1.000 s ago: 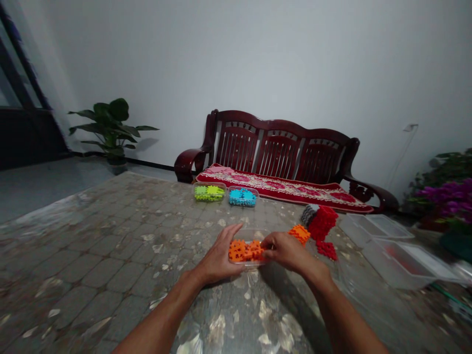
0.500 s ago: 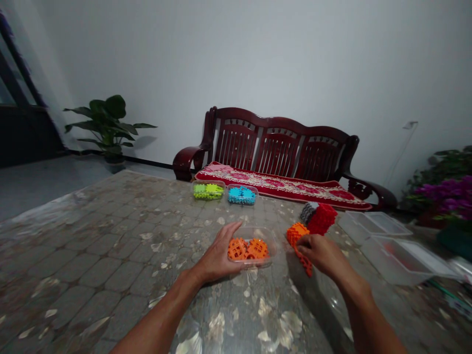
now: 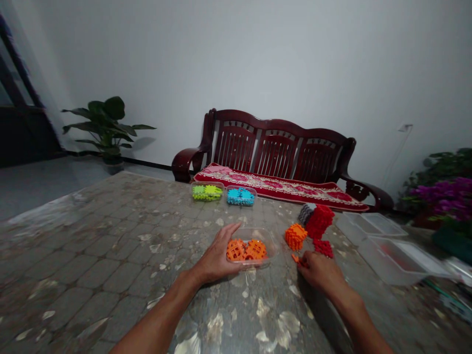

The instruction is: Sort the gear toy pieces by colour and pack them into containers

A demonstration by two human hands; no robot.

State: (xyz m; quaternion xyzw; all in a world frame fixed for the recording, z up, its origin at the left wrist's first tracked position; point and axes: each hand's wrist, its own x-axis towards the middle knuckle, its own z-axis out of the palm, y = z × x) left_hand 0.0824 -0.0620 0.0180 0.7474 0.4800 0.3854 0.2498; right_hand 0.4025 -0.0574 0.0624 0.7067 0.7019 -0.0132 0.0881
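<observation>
My left hand (image 3: 219,253) is curled round the left side of a clear plastic box (image 3: 273,246) on the table. Orange interlocking plastic pieces (image 3: 246,250) lie inside that box. To the right, my right hand (image 3: 320,267) is closed, pinching an orange interlocking piece (image 3: 296,258) low over the tabletop; the fingers hide most of it. Just beyond stands a stack of orange pieces (image 3: 295,236). Behind it are a taller red stack (image 3: 320,221) and a grey stack (image 3: 306,214). A smaller group of red pieces (image 3: 323,248) lies beside my right hand.
Boxes of green pieces (image 3: 207,192) and blue pieces (image 3: 241,196) stand at the table's far edge. On the right lie clear plastic containers (image 3: 394,258), near purple flowers (image 3: 444,196). A wooden bench (image 3: 276,147) stands behind the table (image 3: 121,246).
My right hand has moved down and toward me, away from the orange stack, with an orange piece. The small red group now shows. My left hand stays on the box.
</observation>
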